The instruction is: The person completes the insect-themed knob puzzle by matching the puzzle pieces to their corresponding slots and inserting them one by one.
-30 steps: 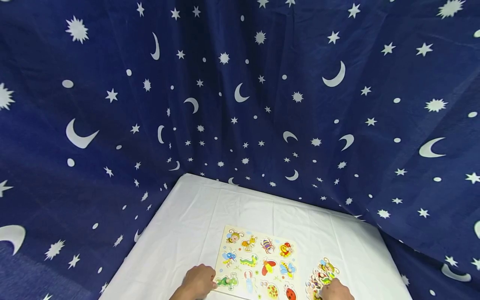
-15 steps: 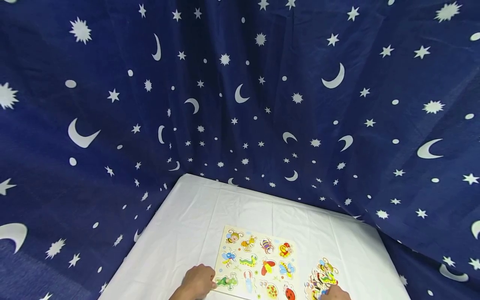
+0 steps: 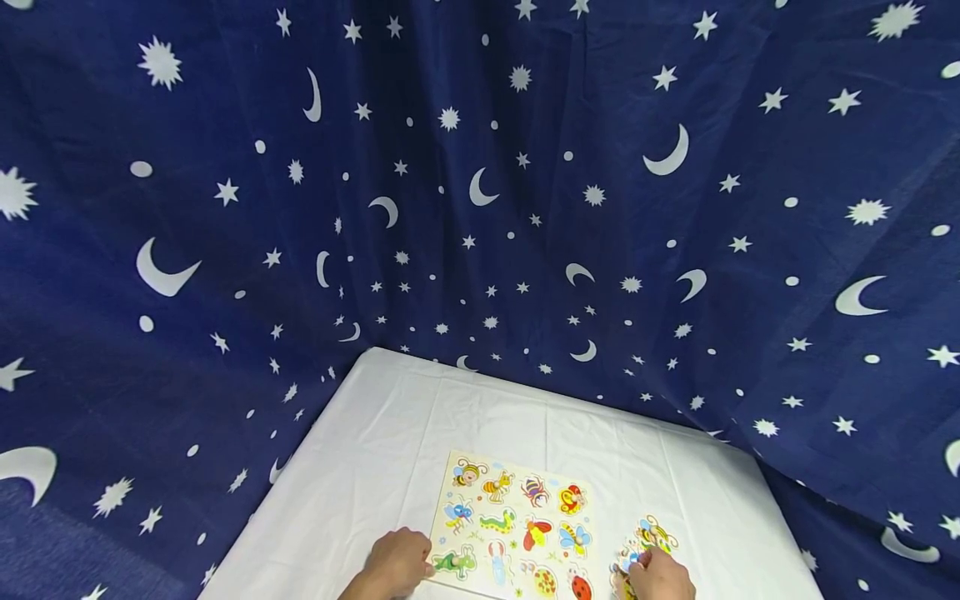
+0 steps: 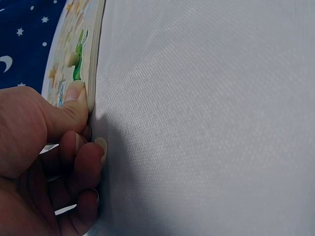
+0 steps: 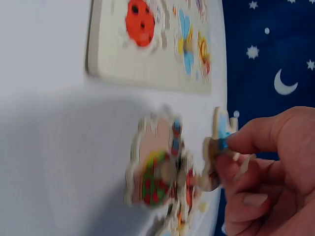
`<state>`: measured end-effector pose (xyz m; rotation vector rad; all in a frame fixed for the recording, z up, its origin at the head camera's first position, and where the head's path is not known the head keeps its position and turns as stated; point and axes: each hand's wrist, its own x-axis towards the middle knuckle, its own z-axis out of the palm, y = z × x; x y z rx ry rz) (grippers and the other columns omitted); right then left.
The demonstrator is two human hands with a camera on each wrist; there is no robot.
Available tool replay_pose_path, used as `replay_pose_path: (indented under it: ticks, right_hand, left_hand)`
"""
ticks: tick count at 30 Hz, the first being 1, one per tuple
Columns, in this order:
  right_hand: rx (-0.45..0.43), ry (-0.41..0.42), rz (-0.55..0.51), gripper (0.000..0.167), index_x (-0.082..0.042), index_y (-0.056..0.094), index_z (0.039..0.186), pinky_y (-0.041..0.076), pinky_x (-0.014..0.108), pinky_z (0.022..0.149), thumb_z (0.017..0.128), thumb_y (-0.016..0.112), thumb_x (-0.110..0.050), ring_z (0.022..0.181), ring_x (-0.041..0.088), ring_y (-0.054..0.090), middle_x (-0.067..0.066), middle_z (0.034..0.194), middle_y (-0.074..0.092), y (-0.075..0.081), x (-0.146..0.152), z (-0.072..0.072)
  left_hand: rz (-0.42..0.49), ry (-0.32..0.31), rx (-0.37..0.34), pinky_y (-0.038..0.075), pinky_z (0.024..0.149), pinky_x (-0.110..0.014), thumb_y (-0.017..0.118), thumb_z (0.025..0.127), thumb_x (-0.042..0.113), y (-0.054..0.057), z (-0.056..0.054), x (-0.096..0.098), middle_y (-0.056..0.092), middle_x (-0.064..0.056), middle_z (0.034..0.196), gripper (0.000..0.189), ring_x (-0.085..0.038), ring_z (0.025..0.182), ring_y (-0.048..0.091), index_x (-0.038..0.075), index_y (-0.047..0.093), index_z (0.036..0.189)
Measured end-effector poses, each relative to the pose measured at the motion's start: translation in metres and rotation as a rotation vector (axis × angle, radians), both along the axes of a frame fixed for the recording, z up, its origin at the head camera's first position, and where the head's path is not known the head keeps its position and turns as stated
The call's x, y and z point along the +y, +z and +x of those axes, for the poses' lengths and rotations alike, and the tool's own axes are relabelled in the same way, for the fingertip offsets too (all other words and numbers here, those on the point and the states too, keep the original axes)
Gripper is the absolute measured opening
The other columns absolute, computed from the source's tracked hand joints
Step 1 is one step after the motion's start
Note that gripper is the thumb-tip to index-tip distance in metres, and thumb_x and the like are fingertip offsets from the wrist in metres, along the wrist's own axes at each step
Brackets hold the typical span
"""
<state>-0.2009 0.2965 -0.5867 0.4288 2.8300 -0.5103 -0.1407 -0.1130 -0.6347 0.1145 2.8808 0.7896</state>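
Note:
A pale wooden insect puzzle board (image 3: 517, 533) lies on the white cloth, printed with bees, bugs and a caterpillar. My left hand (image 3: 397, 562) pinches its near left corner; in the left wrist view the thumb (image 4: 74, 105) presses on top, with the fingers curled at the edge. Right of the board, my right hand (image 3: 663, 577) pinches a wooden puzzle piece (image 5: 222, 129) with light blue on it between thumb and fingertips. Below it is a heap of loose puzzle pieces; a green one with red spots (image 5: 155, 184) shows a peg. The held piece's full shape is partly hidden and blurred.
A bee puzzle piece (image 3: 655, 531) lies at the far end of the heap. The white cloth (image 3: 480, 408) covers the table up to a dark blue curtain (image 3: 480, 208) with moons and stars, which hangs behind and at both sides.
My right hand has shifted slightly left and up over the heap, and a bluish piece is now in its fingers. My left hand and the board have stayed in place.

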Motion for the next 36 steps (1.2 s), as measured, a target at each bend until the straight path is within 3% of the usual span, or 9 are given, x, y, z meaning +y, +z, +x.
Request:
replay_pose_path:
  ticks: [9,13,20,28,36]
  right_hand:
    - [0.301,0.034,-0.079,0.010,-0.004,0.061,0.088,0.031,0.030,0.055,0.082,0.067,-0.010,0.058,0.016,0.046,0.001,0.065,0.052,-0.003,-0.041,-0.009]
    - [0.374,0.054,-0.085,0.010,-0.005,0.061,0.088,0.030,0.029,0.055,0.082,0.067,-0.008,0.056,0.015,0.045,0.001,0.064,0.053,0.003,-0.057,-0.017]
    - [0.413,0.105,-0.100,0.009,-0.006,0.062,0.090,0.032,0.029,0.055,0.083,0.068,-0.010,0.056,0.014,0.045,-0.001,0.065,0.054,0.008,-0.073,-0.025]
    - [0.406,0.155,-0.112,0.010,-0.009,0.061,0.083,0.034,0.029,0.054,0.086,0.068,-0.016,0.055,0.011,0.046,-0.004,0.062,0.054,0.006,-0.089,-0.024]
    - [0.361,0.210,-0.152,0.016,-0.013,0.060,0.077,0.033,0.028,0.050,0.088,0.068,-0.020,0.050,0.010,0.044,-0.007,0.057,0.052,0.003,-0.113,-0.020]
  left_hand:
    - [0.006,-0.002,0.020,0.032,0.051,-0.027,0.078,0.071,0.030,-0.003,0.001,0.001,0.044,0.009,0.052,0.032,-0.008,0.050,0.041,0.021,0.050,0.058]
    - [-0.006,-0.009,0.029,0.032,0.050,-0.026,0.077,0.071,0.031,-0.004,0.002,0.001,0.043,0.010,0.052,0.032,-0.008,0.050,0.040,0.021,0.050,0.058]
    - [-0.036,-0.005,0.004,0.032,0.053,-0.027,0.077,0.072,0.031,-0.004,-0.001,0.002,0.043,0.010,0.053,0.032,-0.009,0.051,0.040,0.022,0.049,0.058]
    - [-0.069,-0.011,0.005,0.033,0.052,-0.028,0.077,0.072,0.033,-0.002,-0.002,0.002,0.043,0.009,0.054,0.033,-0.010,0.052,0.041,0.022,0.049,0.058]
    - [-0.042,-0.001,-0.005,0.031,0.052,-0.027,0.076,0.072,0.032,-0.001,-0.003,0.001,0.043,0.008,0.052,0.033,-0.011,0.051,0.040,0.022,0.048,0.058]
